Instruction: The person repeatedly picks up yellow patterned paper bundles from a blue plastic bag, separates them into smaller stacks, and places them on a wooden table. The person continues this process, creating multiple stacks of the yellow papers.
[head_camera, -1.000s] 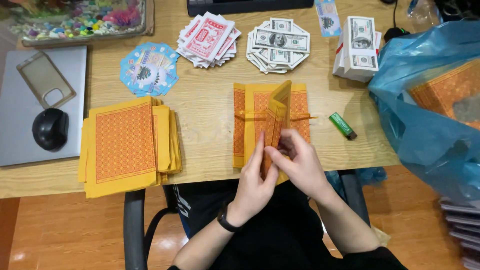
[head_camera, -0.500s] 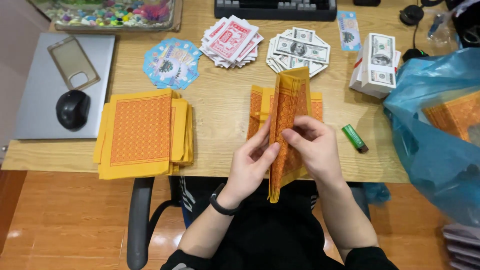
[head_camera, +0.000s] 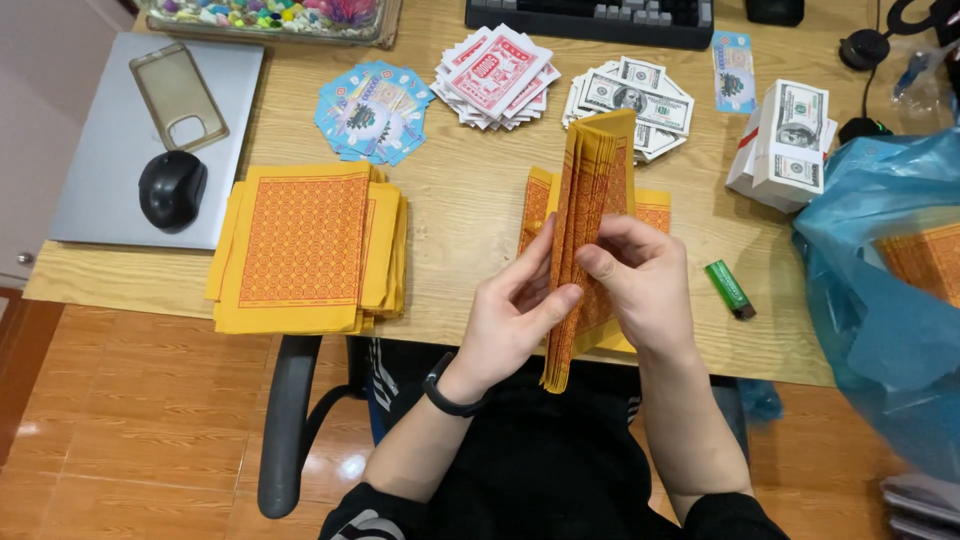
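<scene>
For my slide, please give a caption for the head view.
Both hands, left hand and right hand, hold a yellow-orange paper bundle edge-up.

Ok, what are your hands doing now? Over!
Left hand and right hand pinch a yellow paper bundle, held on edge. More yellow sheets lie beneath. Green lighter beside, apart.

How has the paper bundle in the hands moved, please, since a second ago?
Yes: the bundle has risen on edge off the flat yellow stack beneath it, held by both hands.

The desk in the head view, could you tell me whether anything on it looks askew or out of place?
Nothing looks damaged or spilled. The yellow paper stack is loosely squared, sheets jutting at its edges. Both hands, left hand and right hand, hold a paper bundle on edge.
</scene>
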